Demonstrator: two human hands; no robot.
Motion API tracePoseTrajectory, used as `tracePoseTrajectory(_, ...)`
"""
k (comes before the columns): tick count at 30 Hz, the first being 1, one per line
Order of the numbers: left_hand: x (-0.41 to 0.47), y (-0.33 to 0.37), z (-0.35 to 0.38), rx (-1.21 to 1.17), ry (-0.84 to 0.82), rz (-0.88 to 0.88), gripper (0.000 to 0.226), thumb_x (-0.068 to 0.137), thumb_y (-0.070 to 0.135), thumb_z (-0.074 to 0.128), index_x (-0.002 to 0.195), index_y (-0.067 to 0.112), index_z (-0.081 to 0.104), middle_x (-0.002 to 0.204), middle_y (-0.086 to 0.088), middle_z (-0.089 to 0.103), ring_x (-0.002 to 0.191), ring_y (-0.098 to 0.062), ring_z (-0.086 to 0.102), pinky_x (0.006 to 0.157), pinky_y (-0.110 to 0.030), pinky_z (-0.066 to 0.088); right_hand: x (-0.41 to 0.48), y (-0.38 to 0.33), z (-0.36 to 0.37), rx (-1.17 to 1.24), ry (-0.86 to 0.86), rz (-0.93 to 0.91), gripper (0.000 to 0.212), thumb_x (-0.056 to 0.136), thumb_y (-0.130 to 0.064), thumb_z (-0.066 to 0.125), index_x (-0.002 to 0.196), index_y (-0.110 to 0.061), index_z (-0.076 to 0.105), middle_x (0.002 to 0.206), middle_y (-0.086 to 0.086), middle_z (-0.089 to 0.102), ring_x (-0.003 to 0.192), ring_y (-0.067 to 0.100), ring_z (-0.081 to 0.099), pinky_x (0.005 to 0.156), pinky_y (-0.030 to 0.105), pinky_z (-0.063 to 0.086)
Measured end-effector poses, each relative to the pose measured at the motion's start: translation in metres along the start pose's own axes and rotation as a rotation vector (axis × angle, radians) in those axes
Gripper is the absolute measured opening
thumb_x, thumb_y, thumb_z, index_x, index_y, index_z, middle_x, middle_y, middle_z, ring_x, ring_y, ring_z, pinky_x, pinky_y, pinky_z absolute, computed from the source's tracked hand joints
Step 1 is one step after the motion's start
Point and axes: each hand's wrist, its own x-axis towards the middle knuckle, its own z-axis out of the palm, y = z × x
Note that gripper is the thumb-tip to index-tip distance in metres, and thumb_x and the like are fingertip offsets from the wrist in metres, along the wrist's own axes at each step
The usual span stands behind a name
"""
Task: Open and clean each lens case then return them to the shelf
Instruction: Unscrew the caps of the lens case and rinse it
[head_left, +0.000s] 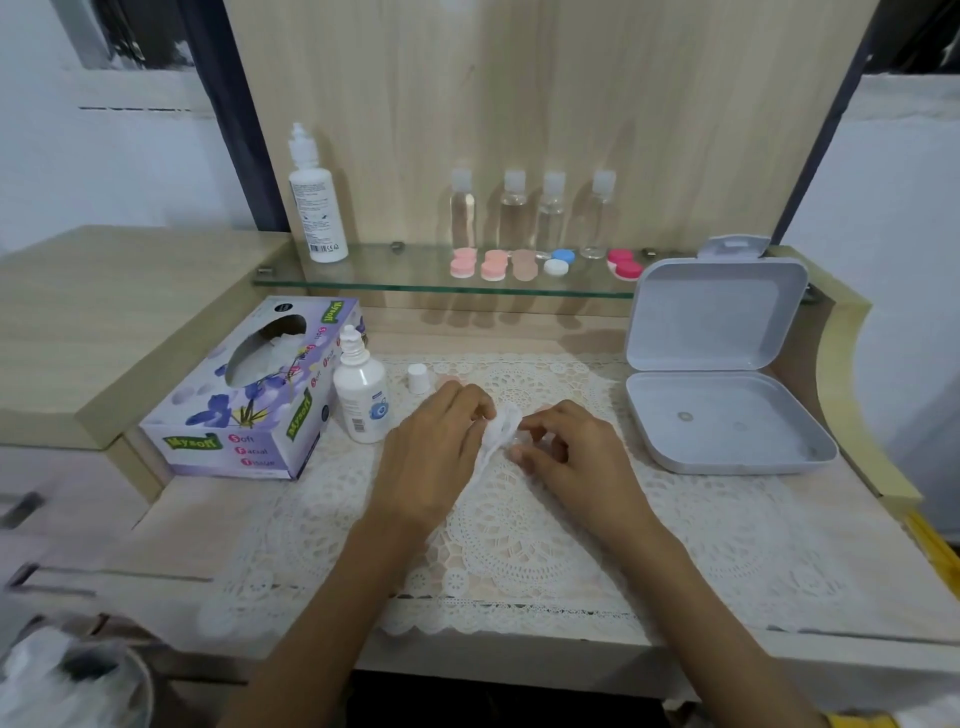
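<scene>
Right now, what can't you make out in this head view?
- Lens case being wiped: hidden by the tissue, left hand and right hand.
- Print on the tall bottle: too small.
- Bin at bottom left: blurred, cut off by the edge.

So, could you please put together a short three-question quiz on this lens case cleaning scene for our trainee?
1. True or false: the grey box on the desk is closed.
2. How many clear bottles stand on the glass shelf?
3. What is between the left hand and right hand: A) bottle cap, B) white tissue, C) blue lens case?

Key: 1 false, its lid stands open; 2 four; 3 B.
</scene>
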Motion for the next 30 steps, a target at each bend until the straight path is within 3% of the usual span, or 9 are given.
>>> tracePoseTrajectory(5, -0.002, -0.002, -0.002, 0.085, 0.039, 0.061, 0.017, 0.086, 0.012, 0.058, 0.08, 0.023, 0.07, 0.088, 0.012, 0.058, 0.081, -0.008, 0.054, 0.053, -0.02, 0.038, -0.001, -0.001, 0.0, 0.005, 0.0, -0.006, 0.025, 0.083, -0.031, 0.071, 0.106, -0.021, 0.07, 0.09, -0.013, 0.054, 0.064, -0.002, 0.046, 0.063, 0.012, 0.032)
tracePoseTrajectory(9, -0.006, 0.0, 0.0, 0.104, 0.057, 0.072, 0.03, 0.079, 0.035, 0.046, 0.08, 0.023, 0.073, 0.087, 0.014, 0.059, 0.078, -0.008, 0.056, 0.053, -0.019, 0.035, -0.001, 0.001, 0.001, 0.005, 0.005, -0.014, 0.024, 0.083, -0.033, 0.071, 0.105, -0.023, 0.07, 0.089, -0.014, 0.054, 0.064, -0.004, 0.048, 0.062, 0.011, 0.032)
tracePoseTrajectory(12, -0.009, -0.001, -0.002, 0.104, 0.016, 0.079, 0.032, 0.078, 0.045, 0.051, 0.085, 0.025, 0.074, 0.092, 0.016, 0.059, 0.077, -0.008, 0.058, 0.05, -0.025, 0.044, -0.001, 0.002, 0.002, -0.002, 0.008, -0.019, 0.025, 0.084, -0.033, 0.069, 0.106, -0.022, 0.07, 0.09, -0.014, 0.054, 0.064, -0.004, 0.043, 0.062, 0.015, 0.032)
tracePoseTrajectory(18, -0.005, -0.005, 0.001, 0.093, 0.006, 0.063, 0.009, 0.076, 0.029, 0.077, 0.082, 0.023, 0.074, 0.09, 0.014, 0.061, 0.078, -0.01, 0.06, 0.052, -0.023, 0.041, -0.001, 0.001, 0.001, -0.02, 0.004, -0.03, 0.024, 0.084, -0.034, 0.07, 0.106, -0.023, 0.069, 0.089, -0.016, 0.051, 0.068, -0.006, 0.05, 0.061, 0.012, 0.03)
tracePoseTrajectory(21, -0.003, -0.005, 0.003, 0.026, 0.0, 0.036, 0.011, 0.076, 0.026, 0.077, 0.082, 0.018, 0.073, 0.089, 0.012, 0.061, 0.079, -0.009, 0.06, 0.057, -0.024, 0.043, 0.0, 0.001, 0.001, -0.017, 0.003, -0.037, 0.025, 0.083, -0.034, 0.07, 0.106, -0.022, 0.069, 0.089, -0.015, 0.052, 0.074, -0.009, 0.051, 0.06, 0.011, 0.03)
tracePoseTrajectory(25, -0.003, -0.007, 0.006, -0.041, -0.019, 0.0, 0.015, 0.078, 0.025, 0.076, 0.084, 0.013, 0.07, 0.093, 0.009, 0.061, 0.082, -0.012, 0.06, 0.066, -0.028, 0.048, -0.001, 0.001, 0.001, -0.021, 0.002, -0.041, 0.026, 0.083, -0.033, 0.07, 0.106, -0.021, 0.069, 0.087, -0.016, 0.05, 0.067, -0.004, 0.05, 0.061, 0.011, 0.031)
tracePoseTrajectory(30, -0.005, -0.007, 0.007, -0.072, 0.001, 0.02, 0.016, 0.077, 0.019, 0.077, 0.089, 0.011, 0.073, 0.093, 0.005, 0.061, 0.082, -0.012, 0.061, 0.068, -0.024, 0.046, 0.0, 0.001, 0.002, -0.025, 0.008, -0.046, 0.025, 0.083, -0.033, 0.07, 0.105, -0.021, 0.069, 0.087, -0.017, 0.049, 0.064, -0.006, 0.049, 0.061, 0.012, 0.033)
